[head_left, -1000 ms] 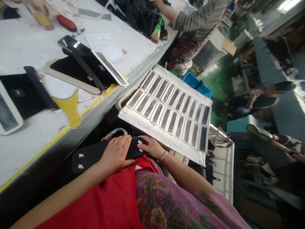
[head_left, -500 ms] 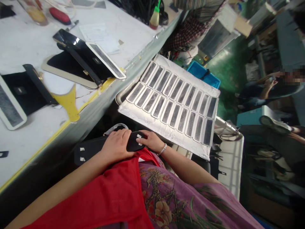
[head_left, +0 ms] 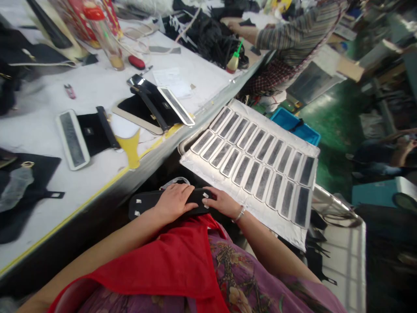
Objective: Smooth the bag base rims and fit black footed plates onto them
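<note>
A long black panel with rounded ends and small white tabs lies at my lap, below the table edge. My left hand rests across its middle, fingers over the far edge and thumb pointing right. At the right end, my right hand grips the panel, its thumb on top beside a white tab. The underside of the panel and some of my fingertips are hidden. Just behind it shows part of a clear loop of uncertain kind.
To the right, a white board carries two rows of grey-centred frames. On the table lie a partly assembled black bag, a second black piece, and a yellow holder. A co-worker's striped sleeve appears behind, near a blue bin.
The view has shifted, showing more of the table on the left. My left thumb now stretches along the panel's top, more apart from the fingers. Both hands stay on the panel.
</note>
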Demonstrator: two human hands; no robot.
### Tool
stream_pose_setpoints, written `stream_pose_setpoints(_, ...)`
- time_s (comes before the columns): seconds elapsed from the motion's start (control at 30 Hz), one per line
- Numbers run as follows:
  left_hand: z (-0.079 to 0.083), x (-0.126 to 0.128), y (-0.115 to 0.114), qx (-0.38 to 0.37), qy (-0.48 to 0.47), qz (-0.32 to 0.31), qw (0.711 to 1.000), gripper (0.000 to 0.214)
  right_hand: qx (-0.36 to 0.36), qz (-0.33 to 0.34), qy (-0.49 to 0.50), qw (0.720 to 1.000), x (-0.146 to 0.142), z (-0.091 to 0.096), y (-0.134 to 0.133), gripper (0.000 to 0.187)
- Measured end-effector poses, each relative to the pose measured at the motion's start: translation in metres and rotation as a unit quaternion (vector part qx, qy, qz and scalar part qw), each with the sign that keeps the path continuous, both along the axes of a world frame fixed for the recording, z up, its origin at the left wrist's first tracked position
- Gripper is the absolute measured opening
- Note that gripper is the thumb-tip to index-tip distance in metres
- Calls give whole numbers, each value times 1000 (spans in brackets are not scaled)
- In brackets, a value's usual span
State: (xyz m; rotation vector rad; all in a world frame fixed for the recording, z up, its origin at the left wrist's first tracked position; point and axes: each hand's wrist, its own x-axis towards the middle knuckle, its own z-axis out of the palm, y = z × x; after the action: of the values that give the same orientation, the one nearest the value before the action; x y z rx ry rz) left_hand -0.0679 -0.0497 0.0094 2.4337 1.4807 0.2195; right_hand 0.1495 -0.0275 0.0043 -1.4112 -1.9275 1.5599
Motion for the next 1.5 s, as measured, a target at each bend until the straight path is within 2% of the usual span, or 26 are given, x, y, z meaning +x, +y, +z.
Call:
stream_pose_setpoints(0.03,2,-12,-1,16,10,26,999,51,62,9,-49,997,-6,8,3,47)
stream_pose_setpoints(0.1,4,-37,-5,36,47,102,993,46,196,21,-129,972,-30,22,8,45)
stream_pose_setpoints(0.17,1,-57,-9,19,86,140,986,43,277,64,-189,940,-65,29,9,38)
stream_pose_setpoints(0.27,-9,-73,-15,-2,101,127,987,47,283,129,-291,905,-113,22,5,43)
stream_pose_setpoints(0.37,-19,-75,-18,-4,52,146,988,46,279,150,-349,882,-135,9,0,53)
stream_pose_setpoints(0.47,-23,-73,-19,-51,-62,198,977,44,280,160,-368,872,-137,6,-2,57)
stream_pose_setpoints(0.57,-21,-75,-14,-78,-134,218,964,42,278,172,-369,870,-134,14,-1,55)
stream_pose_setpoints(0.63,-17,-85,-13,-86,-169,226,955,44,302,168,-341,874,-126,21,-2,49)
stream_pose_setpoints(0.7,-11,-104,-17,-102,-216,252,938,49,347,131,-281,885,-106,26,-5,42)
stream_pose_setpoints(0.77,-7,-126,-29,-126,-260,290,912,53,368,47,-202,906,-75,25,-8,39)
stream_pose_setpoints(0.8,-6,-135,-38,-144,-278,307,899,55,345,-7,-170,923,-57,22,-10,41)
stream_pose_setpoints(0.83,-6,-142,-48,-164,-294,319,886,56,292,-49,-143,944,-40,17,-12,41)
stream_pose_setpoints(0.9,-10,-147,-66,-202,-323,331,863,56,155,-56,-101,981,-14,4,-17,39)
stream_pose_setpoints(0.97,-16,-143,-78,-220,-352,334,846,55,86,-59,-54,993,-2,-8,-22,41)
stream_pose_setpoints(1.1,-26,-131,-82,-204,-391,344,829,50,80,-79,-39,993,-15,-20,-30,44)
stream_pose_setpoints(1.2,-29,-128,-79,-165,-391,364,829,44,98,-98,-72,988,-30,-19,-32,45)
stream_pose_setpoints(1.3,-31,-127,-79,-133,-385,379,831,41,87,-121,-86,985,-30,-17,-28,45)
stream_pose_setpoints(1.4,-34,-129,-83,-146,-395,377,825,45,-8,-101,-10,995,-17,-24,-23,46)
stream_pose_setpoints(1.5,-33,-134,-90,-167,-409,379,813,55,-106,-112,98,983,-13,-44,-23,58)
